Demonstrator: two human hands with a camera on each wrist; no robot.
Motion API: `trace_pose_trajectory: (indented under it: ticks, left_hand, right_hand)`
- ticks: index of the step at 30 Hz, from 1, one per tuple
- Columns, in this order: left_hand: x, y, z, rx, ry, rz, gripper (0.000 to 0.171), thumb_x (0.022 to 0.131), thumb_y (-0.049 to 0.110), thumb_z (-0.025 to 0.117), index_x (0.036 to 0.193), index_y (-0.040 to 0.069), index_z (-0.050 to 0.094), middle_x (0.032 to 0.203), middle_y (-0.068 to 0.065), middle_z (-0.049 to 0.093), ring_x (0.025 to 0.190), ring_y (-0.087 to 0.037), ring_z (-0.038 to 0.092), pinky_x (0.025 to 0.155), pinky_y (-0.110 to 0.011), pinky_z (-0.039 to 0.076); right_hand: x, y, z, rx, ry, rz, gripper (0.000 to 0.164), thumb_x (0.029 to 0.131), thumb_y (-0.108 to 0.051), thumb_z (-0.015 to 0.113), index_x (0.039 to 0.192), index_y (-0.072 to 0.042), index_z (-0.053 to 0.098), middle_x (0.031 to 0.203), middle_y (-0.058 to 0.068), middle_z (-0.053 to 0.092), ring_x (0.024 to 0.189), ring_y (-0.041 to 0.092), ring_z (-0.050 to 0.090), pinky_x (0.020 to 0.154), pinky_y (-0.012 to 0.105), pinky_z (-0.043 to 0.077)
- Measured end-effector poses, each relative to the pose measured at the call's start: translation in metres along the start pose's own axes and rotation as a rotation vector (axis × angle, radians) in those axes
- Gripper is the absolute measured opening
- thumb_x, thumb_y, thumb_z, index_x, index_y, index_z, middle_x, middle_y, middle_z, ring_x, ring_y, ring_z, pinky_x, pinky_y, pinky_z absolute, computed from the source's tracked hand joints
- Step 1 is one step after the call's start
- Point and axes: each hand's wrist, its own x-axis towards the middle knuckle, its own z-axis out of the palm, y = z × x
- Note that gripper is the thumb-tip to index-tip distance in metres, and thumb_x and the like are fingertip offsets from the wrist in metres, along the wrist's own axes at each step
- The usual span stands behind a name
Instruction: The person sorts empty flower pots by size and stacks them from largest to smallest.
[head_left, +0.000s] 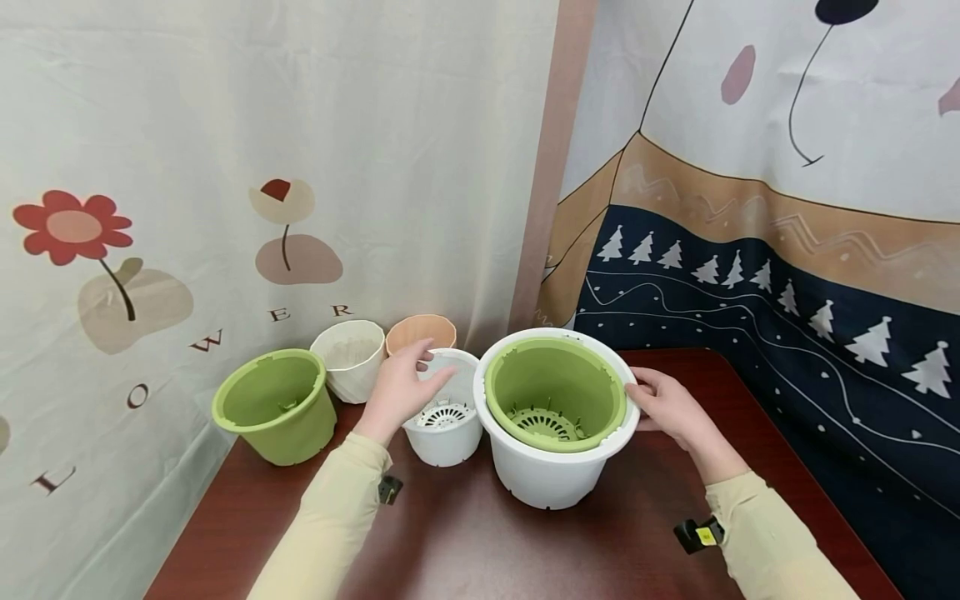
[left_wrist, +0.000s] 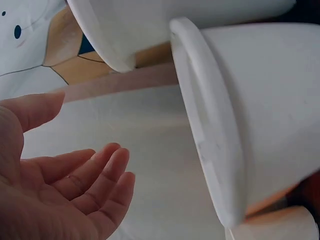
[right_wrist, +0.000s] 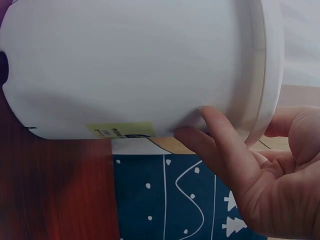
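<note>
Large white pot (head_left: 546, 482), pinched by fingers of right hand (head_left: 671, 410); green pot (head_left: 557, 379), nested inside; left hand (head_left: 401, 388), fingers loose, empty. Risk: one-sided lift could tip both pots.

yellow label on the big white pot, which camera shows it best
The right wrist view, which looks closely at the side of the big white pot bearing the label, seen at a slant. The head and left wrist views show parts of the pot but no label.
</note>
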Motion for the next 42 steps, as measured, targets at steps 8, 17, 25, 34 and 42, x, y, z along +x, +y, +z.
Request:
trace_pose_trajectory:
  ticks: [8, 17, 25, 34, 42]
  left_hand:
    - [-0.001, -0.019, -0.012, 0.041, -0.001, -0.064, 0.07, 0.086, 0.036, 0.074, 0.137, -0.005, 0.051, 0.124, -0.022, 0.061, 0.109, -0.038, 0.061, 0.09, -0.05, 0.051]
    - [-0.001, -0.037, -0.025, 0.094, 0.008, -0.095, 0.072, 0.086, 0.045, 0.073, 0.133, -0.006, 0.053, 0.122, -0.026, 0.06, 0.11, -0.039, 0.059, 0.091, -0.052, 0.049]
    - [0.0, -0.053, -0.029, 0.107, -0.002, -0.158, 0.062, 0.085, 0.048, 0.072, 0.119, -0.002, 0.059, 0.115, -0.026, 0.063, 0.109, -0.042, 0.058, 0.09, -0.054, 0.048]
    - [-0.001, -0.063, -0.026, 0.068, -0.058, -0.248, 0.08, 0.086, 0.05, 0.07, 0.135, -0.01, 0.049, 0.13, -0.032, 0.055, 0.12, -0.047, 0.053, 0.099, -0.057, 0.044]
    - [-0.001, -0.07, -0.024, 0.047, -0.098, -0.293, 0.079, 0.088, 0.046, 0.069, 0.136, -0.013, 0.048, 0.129, -0.033, 0.056, 0.115, -0.045, 0.058, 0.096, -0.055, 0.047]
  right_hand:
    - [0.0, 0.0, 0.0, 0.004, 0.001, 0.0, 0.05, 0.105, -0.01, 0.046, 0.146, 0.013, 0.031, 0.122, 0.034, 0.058, 0.089, 0.023, 0.069, 0.073, 0.04, 0.061]
    - [0.0, 0.0, 0.0, 0.003, 0.0, -0.001, 0.05, 0.105, -0.011, 0.046, 0.146, 0.012, 0.031, 0.122, 0.034, 0.059, 0.089, 0.024, 0.069, 0.073, 0.04, 0.061]
    - [0.0, 0.0, 0.0, 0.009, 0.002, 0.004, 0.05, 0.105, -0.01, 0.045, 0.146, 0.013, 0.031, 0.122, 0.034, 0.058, 0.089, 0.024, 0.069, 0.074, 0.04, 0.06]
    - [0.001, 0.001, 0.0, 0.011, 0.004, 0.012, 0.05, 0.105, -0.01, 0.045, 0.147, 0.013, 0.03, 0.123, 0.034, 0.057, 0.089, 0.024, 0.068, 0.074, 0.04, 0.06]
    - [0.001, 0.002, 0.001, 0.009, 0.005, 0.013, 0.05, 0.105, -0.01, 0.045, 0.147, 0.012, 0.03, 0.124, 0.034, 0.057, 0.09, 0.024, 0.068, 0.074, 0.041, 0.06]
